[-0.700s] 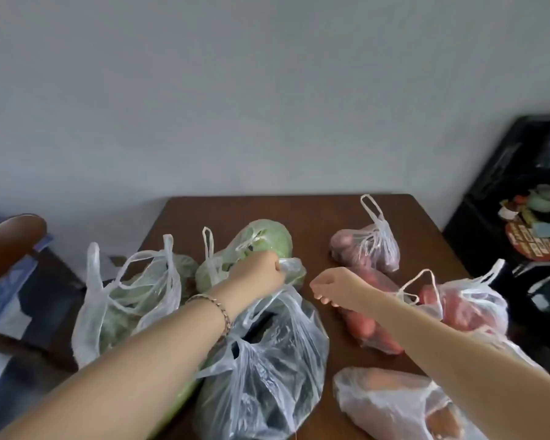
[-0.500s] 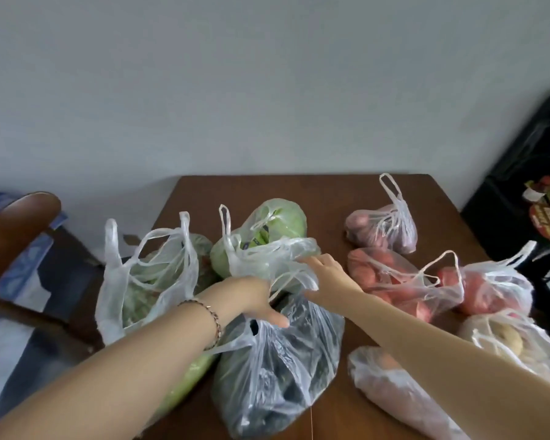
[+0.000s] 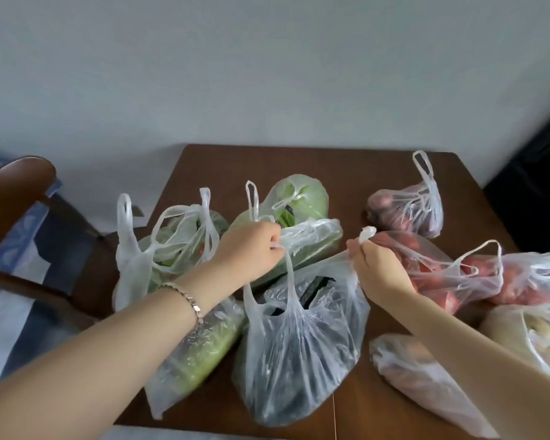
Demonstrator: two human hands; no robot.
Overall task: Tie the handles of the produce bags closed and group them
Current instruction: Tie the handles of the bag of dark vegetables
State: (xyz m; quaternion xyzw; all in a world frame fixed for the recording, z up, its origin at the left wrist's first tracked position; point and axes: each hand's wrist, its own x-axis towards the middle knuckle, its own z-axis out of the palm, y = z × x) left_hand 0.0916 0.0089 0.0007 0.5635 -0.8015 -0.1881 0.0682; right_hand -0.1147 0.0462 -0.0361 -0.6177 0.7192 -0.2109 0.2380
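A clear plastic bag of dark greens sits at the front middle of the brown table. My left hand grips its left handle and my right hand pinches its right handle, pulling the mouth apart. Behind them lies a cabbage bag and a long green vegetable bag. An untied bag of greens stands at the left. Bags of red produce lie at the right.
A pale green vegetable bag lies under my left forearm. A reddish bag and a pale bag sit at the front right. A wooden chair stands left of the table, a dark cabinet at the right. A wall lies behind.
Both hands have taken hold of the dark greens bag's two handles and drawn them apart; earlier they were only reaching over the bags. The camera has tilted slightly.
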